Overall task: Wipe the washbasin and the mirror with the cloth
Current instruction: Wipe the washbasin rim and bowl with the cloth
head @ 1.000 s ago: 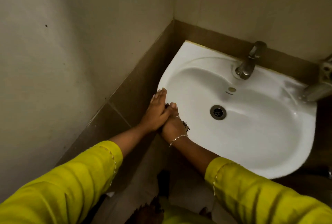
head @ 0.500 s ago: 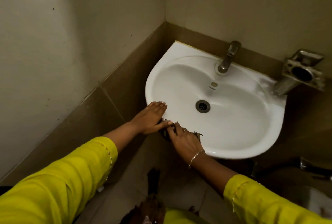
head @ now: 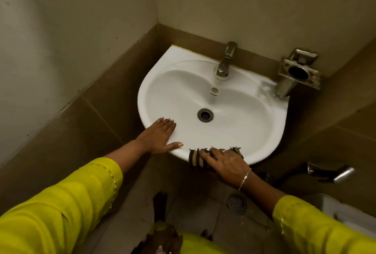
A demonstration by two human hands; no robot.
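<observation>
At the front rim of the white washbasin [head: 272, 131], the right hand [head: 227, 164] presses a striped, fringed cloth [head: 196, 160] against the edge, fingers curled over it. Just to its left, the left hand [head: 160, 135] lies flat and empty on the rim, fingers spread. Behind the bowl stands a metal tap [head: 225, 60].
</observation>
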